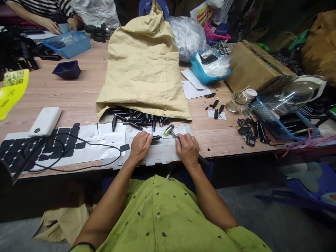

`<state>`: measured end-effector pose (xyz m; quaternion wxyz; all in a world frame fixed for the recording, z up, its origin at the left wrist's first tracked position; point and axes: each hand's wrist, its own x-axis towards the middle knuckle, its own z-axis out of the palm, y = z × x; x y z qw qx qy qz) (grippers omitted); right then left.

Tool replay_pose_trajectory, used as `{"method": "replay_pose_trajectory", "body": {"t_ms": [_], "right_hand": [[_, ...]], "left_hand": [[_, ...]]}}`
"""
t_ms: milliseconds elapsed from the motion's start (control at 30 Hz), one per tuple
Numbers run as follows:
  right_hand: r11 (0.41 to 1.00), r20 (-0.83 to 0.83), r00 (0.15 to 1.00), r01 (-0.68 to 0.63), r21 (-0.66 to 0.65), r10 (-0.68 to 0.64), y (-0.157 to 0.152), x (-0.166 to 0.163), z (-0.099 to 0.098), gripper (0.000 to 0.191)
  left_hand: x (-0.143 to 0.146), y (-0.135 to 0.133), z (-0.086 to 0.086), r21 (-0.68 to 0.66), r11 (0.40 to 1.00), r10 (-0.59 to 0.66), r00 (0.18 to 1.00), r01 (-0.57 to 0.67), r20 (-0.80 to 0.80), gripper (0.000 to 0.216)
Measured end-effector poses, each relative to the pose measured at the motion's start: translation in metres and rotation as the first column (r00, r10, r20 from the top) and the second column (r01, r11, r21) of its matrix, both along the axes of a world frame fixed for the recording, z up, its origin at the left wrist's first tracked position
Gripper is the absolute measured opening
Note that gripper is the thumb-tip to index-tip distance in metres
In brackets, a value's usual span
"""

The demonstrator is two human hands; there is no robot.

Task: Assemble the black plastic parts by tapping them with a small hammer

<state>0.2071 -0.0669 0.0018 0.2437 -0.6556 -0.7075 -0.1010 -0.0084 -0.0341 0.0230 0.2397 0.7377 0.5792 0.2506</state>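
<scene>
My left hand (141,145) is closed around a slim black cylindrical part (156,137), whose end sticks out to the right past the thumb. In my right hand (188,149) is a small hammer (169,130), gripped by its handle, its head just above the grey work board (160,154). The hammer head has a yellow-green face and lies to the upper right of the part, apart from it. Beyond both hands, several similar black parts (139,119) spill from the mouth of a large tan cloth sack (147,70).
On the left lie a white power bank (45,121), a black cable (86,141) and a sheet of black stickers (63,147). To the right stand a clear bottle (240,100) and a blue basket (285,120). Another person's hands (52,26) are behind a blue basket (68,43) at back left.
</scene>
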Motion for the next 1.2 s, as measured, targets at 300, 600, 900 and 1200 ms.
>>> {"method": "replay_pose_trajectory", "body": {"t_ms": [300,600,900,1200], "right_hand": [[1.000,0.022,1.000,-0.003,0.029,0.002,0.001,0.000,-0.002,0.023],[0.998,0.054,0.999,-0.007,0.062,0.004,0.002,-0.002,-0.001,0.019],[0.998,0.075,0.997,-0.002,0.066,-0.003,0.003,-0.001,-0.002,0.020],[0.997,0.062,0.998,-0.005,0.078,0.001,0.004,-0.003,-0.004,0.019]], "left_hand": [[-0.002,0.001,0.002,-0.028,1.000,-0.003,0.999,0.004,0.039,0.042],[-0.007,-0.025,0.008,-0.017,0.938,-0.344,0.938,0.346,0.049,0.038],[-0.011,-0.045,0.005,0.054,0.902,-0.430,0.903,0.429,0.002,0.028],[-0.039,0.028,0.012,0.187,0.955,0.269,0.934,-0.229,-0.235,0.040]]}}
